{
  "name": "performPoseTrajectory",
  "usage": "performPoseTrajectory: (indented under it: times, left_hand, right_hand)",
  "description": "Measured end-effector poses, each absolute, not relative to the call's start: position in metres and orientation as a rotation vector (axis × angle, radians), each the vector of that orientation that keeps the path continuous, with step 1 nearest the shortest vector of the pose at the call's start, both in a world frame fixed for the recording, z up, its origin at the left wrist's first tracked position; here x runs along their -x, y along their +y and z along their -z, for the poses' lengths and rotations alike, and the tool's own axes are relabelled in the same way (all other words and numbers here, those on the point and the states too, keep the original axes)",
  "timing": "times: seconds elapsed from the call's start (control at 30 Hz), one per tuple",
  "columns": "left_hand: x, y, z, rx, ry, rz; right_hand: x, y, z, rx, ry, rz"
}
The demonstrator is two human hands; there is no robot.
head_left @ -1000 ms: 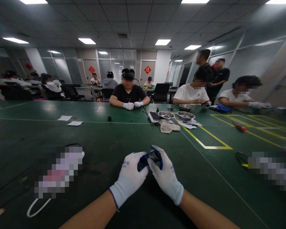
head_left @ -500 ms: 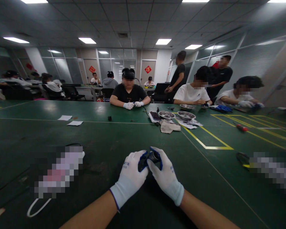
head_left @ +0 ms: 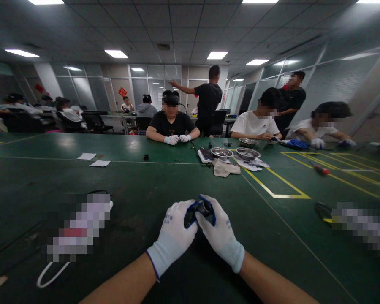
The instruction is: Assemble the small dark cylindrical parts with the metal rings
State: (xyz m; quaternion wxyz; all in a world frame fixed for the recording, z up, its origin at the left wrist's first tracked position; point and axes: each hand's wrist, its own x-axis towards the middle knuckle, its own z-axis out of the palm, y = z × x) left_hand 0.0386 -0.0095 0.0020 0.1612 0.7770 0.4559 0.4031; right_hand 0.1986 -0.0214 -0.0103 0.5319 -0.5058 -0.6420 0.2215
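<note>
Both my hands wear white gloves with blue showing at the fingers and meet above the table. My right hand (head_left: 221, 230) is closed around a small dark cylindrical part (head_left: 204, 207), which has a greyish round end. On the other side, the fingers of my left hand (head_left: 177, 221) curl round a black piece (head_left: 190, 216) that touches or nearly touches the cylinder. Whether the two pieces are joined, I cannot tell. My fingers hide much of both.
Metal bowls (head_left: 247, 153) stand on the green table (head_left: 129, 181) beyond my hands, near a beige cloth (head_left: 225, 169). A red-handled tool (head_left: 321, 169) lies right. Blurred-out items flank me, and a small black block (head_left: 146, 157) sits ahead. Co-workers sit opposite.
My hands and the dark pieces have hardly moved. Behind the table, a standing person has moved left and stretched out an arm. The far-right co-worker's gloved hands have moved apart.
</note>
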Motion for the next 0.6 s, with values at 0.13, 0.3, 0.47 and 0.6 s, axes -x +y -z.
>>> performPoseTrajectory:
  times: [0.13,0.3,0.47,0.6]
  left_hand:
    - [-0.039,-0.010,-0.003,-2.216,1.312,-1.164]
    - [-0.039,-0.009,-0.002,-2.198,1.287,-1.153]
    - [-0.039,-0.009,-0.001,-2.178,1.215,-1.193]
    - [-0.038,-0.010,0.000,-2.191,1.172,-1.225]
  right_hand:
    - [-0.199,-0.021,0.011,1.202,-1.535,-0.493]
    - [-0.200,-0.021,0.010,1.139,-1.575,-0.328]
    - [-0.202,-0.027,-0.002,0.896,-1.681,0.045]
    - [-0.201,-0.032,-0.007,0.836,-1.737,0.102]
